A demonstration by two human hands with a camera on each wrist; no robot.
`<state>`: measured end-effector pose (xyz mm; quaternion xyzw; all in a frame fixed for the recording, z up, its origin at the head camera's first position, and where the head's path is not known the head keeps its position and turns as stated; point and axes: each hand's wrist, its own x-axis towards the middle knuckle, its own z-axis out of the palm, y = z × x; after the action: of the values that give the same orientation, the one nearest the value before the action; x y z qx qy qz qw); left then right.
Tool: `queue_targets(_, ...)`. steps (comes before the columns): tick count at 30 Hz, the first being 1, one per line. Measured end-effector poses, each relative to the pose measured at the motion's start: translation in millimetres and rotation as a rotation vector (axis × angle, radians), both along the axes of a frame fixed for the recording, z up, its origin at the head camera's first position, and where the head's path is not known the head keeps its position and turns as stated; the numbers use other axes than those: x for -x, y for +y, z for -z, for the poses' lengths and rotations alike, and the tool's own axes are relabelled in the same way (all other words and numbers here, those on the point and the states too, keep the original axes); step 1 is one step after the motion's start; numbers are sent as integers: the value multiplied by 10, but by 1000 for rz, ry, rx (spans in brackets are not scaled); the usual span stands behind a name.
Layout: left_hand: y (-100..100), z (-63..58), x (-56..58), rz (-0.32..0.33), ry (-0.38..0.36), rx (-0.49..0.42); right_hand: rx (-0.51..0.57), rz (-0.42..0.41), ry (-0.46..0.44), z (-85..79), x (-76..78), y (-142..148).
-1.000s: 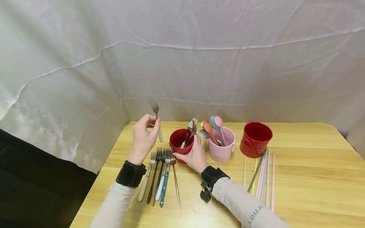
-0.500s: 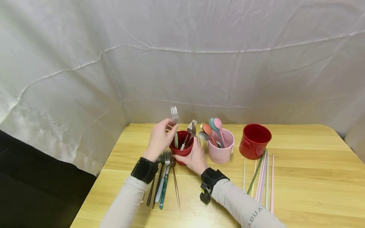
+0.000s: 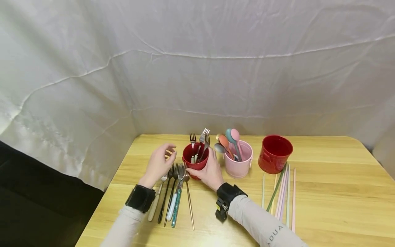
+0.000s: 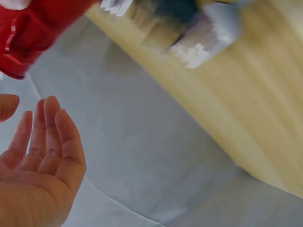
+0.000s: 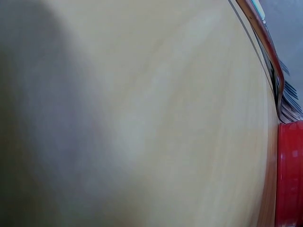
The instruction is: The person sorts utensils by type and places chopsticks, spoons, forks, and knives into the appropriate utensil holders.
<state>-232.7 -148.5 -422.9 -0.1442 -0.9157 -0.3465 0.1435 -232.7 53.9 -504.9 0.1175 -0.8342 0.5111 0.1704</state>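
My right hand [image 3: 211, 173] grips a small red bucket [image 3: 197, 166], thumb at its front and fingers along its right side. Several forks [image 3: 192, 138] lean inside it, tines up. To the left of that bucket my left hand [image 3: 158, 163] holds nothing; in the left wrist view its fingers [image 4: 50, 127] are spread loosely, palm showing. Below it on the table lies a row of forks [image 3: 175, 206] with cream, black, pale blue, teal and copper-coloured handles. In the right wrist view the red bucket [image 5: 289, 175] shows at the right edge, beside fork tines.
A pink bucket [image 3: 238, 168] with several spoons [image 3: 224, 140] stands right of the gripped bucket. Farther right is a second red bucket [image 3: 273, 161], with pastel chopsticks [image 3: 282, 195] lying in front. A grey curtain [image 3: 197, 82] hangs behind the wooden table [image 3: 339, 178].
My left hand carried a light-handled fork rightward to the red bucket, let it go inside, and moved back left over the fork row. The right hand kept its grip on the bucket.
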Motion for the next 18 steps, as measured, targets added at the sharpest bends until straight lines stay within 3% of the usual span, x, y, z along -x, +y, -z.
queue_targets(8, -310, 167, -114, -23, -107, 90, 5, 1, -3, 6, 5, 3)
queue_targets(18, -470, 249, -287, -73, -360, 227, 11, -10, -27, 5, -4, 7)
